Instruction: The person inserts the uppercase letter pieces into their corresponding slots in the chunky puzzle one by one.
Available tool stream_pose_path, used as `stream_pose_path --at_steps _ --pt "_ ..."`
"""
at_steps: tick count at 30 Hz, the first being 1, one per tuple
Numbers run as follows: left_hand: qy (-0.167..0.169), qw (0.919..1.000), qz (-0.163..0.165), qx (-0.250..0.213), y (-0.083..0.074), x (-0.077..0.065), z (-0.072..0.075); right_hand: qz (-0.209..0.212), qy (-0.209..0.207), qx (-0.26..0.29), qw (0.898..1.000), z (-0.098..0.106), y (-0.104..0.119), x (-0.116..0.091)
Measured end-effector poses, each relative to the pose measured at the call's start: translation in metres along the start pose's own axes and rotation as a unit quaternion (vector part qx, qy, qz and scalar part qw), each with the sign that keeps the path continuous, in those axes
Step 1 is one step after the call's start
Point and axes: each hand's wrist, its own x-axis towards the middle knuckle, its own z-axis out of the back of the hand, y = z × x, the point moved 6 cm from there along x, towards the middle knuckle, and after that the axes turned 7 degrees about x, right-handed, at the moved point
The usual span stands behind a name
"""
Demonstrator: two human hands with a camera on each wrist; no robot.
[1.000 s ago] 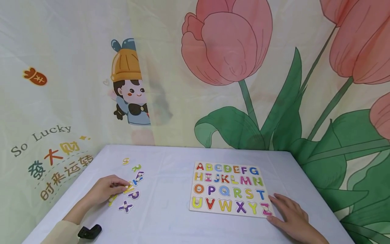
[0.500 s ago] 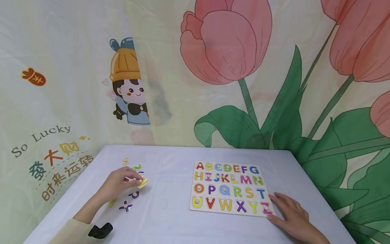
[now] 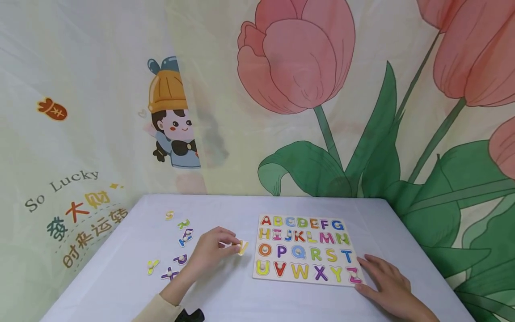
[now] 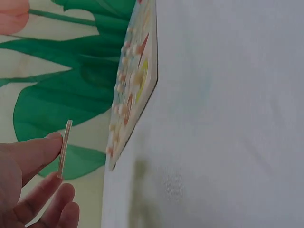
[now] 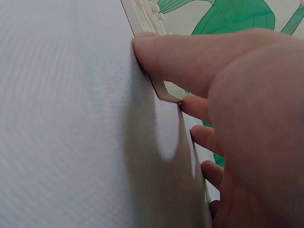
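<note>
My left hand (image 3: 211,252) pinches a yellow letter piece (image 3: 242,247) between thumb and fingers, just left of the alphabet puzzle board (image 3: 271,269). Seen from the left wrist, the thin letter piece (image 4: 65,148) is edge-on, apart from the board (image 4: 151,88). Several board letters bear knobs; others, such as the W and X, lie flat without one. My right hand (image 3: 384,284) rests at the board's near right corner, its thumb touching the near edge and its fingers along the right side. The right wrist view shows the thumb (image 5: 152,54) against the board's edge.
Loose letter pieces lie on the left of the white table: a yellow S (image 3: 169,215), a green R (image 3: 183,223), a purple P (image 3: 181,259), a purple X (image 3: 170,273) and a yellow Y (image 3: 152,266), among others. A printed curtain (image 3: 225,89) hangs behind the table.
My left hand has picked the yellow letter piece from the loose letters and carried it right, close to the board. The right hand stays at the board's corner.
</note>
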Motion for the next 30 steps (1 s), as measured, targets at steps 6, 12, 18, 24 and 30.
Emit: stream_pose_path --at_steps 6,12,18,24,30 --pt "0.037 0.9982 0.016 -0.045 -0.038 -0.003 -0.053 -0.006 0.014 0.0 1.0 -0.002 0.0 0.001" --pt "0.044 0.996 0.033 -0.07 -0.066 -0.001 -0.093 -0.011 0.019 -0.007 1.0 -0.003 -0.002 0.001" --pt "0.032 0.9959 0.041 -0.074 -0.085 -0.001 -0.115 -0.004 0.019 -0.014 1.0 -0.004 -0.005 0.001" --pt "0.019 0.9954 0.048 -0.081 -0.105 -0.003 -0.126 0.003 0.011 -0.029 1.0 -0.001 -0.008 0.001" --pt "0.006 0.9971 0.052 -0.056 -0.114 -0.006 -0.128 0.0 0.017 -0.023 1.0 -0.002 -0.007 0.003"
